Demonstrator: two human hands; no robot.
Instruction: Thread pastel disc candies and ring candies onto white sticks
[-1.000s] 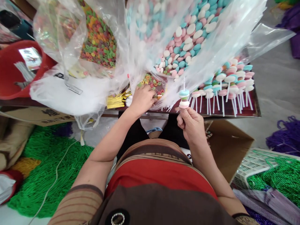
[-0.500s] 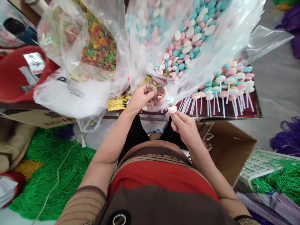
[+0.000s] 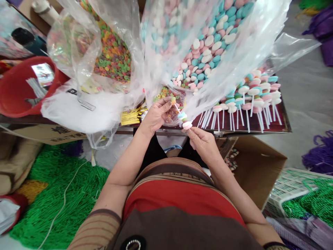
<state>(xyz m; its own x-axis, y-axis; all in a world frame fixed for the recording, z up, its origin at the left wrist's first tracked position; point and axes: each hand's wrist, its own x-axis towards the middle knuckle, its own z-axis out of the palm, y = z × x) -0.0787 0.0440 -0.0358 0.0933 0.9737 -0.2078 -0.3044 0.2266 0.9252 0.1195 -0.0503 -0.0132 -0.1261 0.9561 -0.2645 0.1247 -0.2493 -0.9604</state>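
My left hand [image 3: 156, 117] pinches small orange and green candy rings [image 3: 173, 100] between thumb and fingers, at the far end of a white stick [image 3: 177, 108]. Threaded on that stick are blue, green, white and pink pieces, making a candy skewer [image 3: 186, 124]. Its near end is gripped in the fingertips of my right hand [image 3: 204, 140]. Just beyond my left fingers lies a clear bag of loose rings [image 3: 165, 93]. Behind both hands, a large plastic bag [image 3: 230, 66] spills pink, white and blue oval pieces [image 3: 205, 57].
Finished-looking skewers [image 3: 249, 97] pile up on the dark table [image 3: 284, 121] at right. Yellow twist ties [image 3: 130, 117] lie left of my left hand. Further left are a bag of rings [image 3: 111, 57] and a red basin [image 3: 15, 86]. An open cardboard box [image 3: 260, 163] stands below, right.
My left hand has brought the rings to the stick's tip. The skewer has tilted and shifted left, so its bare stick shows. My right hand has barely moved.
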